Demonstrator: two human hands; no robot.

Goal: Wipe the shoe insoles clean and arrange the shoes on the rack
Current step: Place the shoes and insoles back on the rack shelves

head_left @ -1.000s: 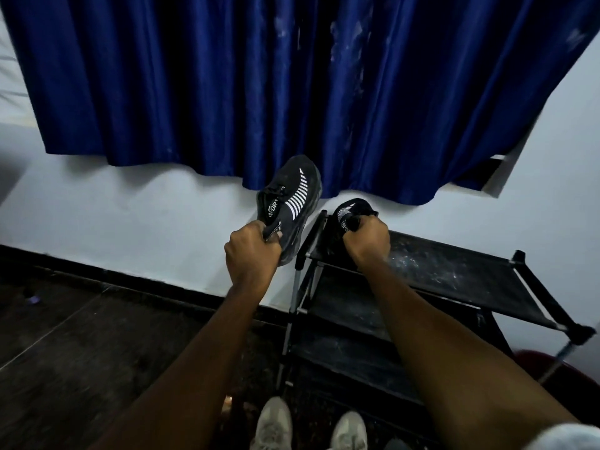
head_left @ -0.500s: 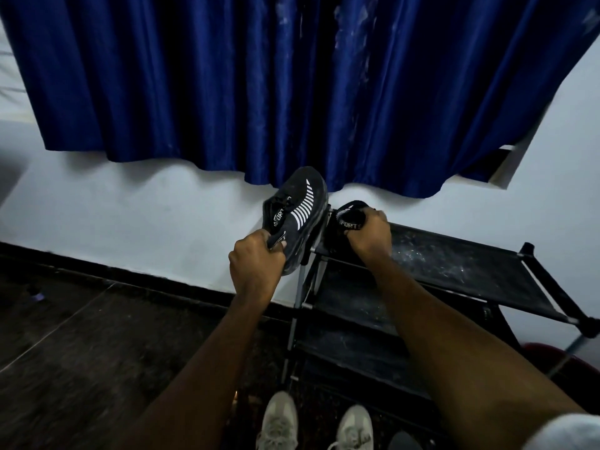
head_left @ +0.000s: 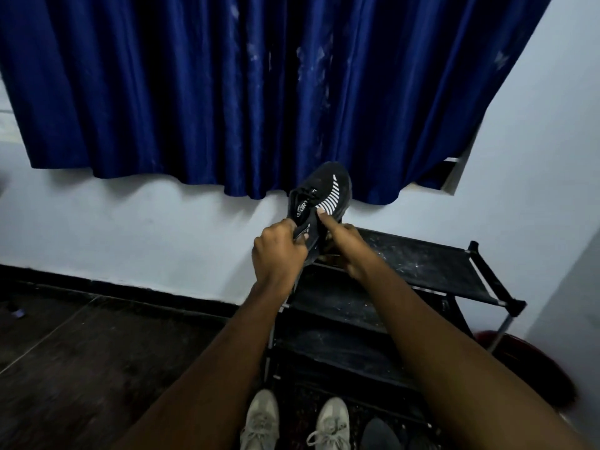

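Gripping the black shoe (head_left: 324,193) by the heel, the left hand (head_left: 279,251) points its toe away. The right hand (head_left: 350,251) clasps its side, just above the rack (head_left: 422,264).

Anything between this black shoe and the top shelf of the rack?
Nothing visible does. The left hand and right hand hold the black shoe over the left end of the top shelf; the shelf to the right shows only pale dust. The spot under the shoe is hidden behind the hands.

head cam | wide-angle | looks forward and down | near rack (head_left: 422,264) | faces wall (head_left: 130,222), curtain (head_left: 194,92)
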